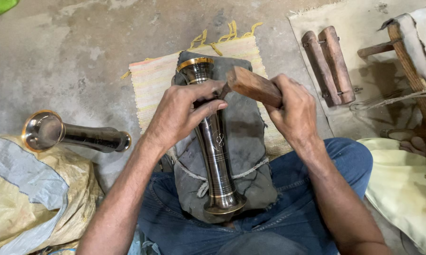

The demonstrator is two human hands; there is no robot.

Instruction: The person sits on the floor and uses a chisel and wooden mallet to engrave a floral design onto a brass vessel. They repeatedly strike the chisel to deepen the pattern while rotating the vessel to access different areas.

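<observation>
i see the vase point(216, 151) lying on a grey pad point(243, 141) in my lap; it looks heavy, stiff, slick, best held mid-stem. left hand point(184, 111) pinches a small tool against it; right hand point(293, 111) wraps the mallet point(253, 86).

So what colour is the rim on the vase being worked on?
Gold, on a dark, shiny vase; the head view shows the rim best.

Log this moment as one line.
left hand: on vase, pinching small tool | right hand: gripping wooden mallet | vase: lying on grey cushion | second vase: on sack
</observation>
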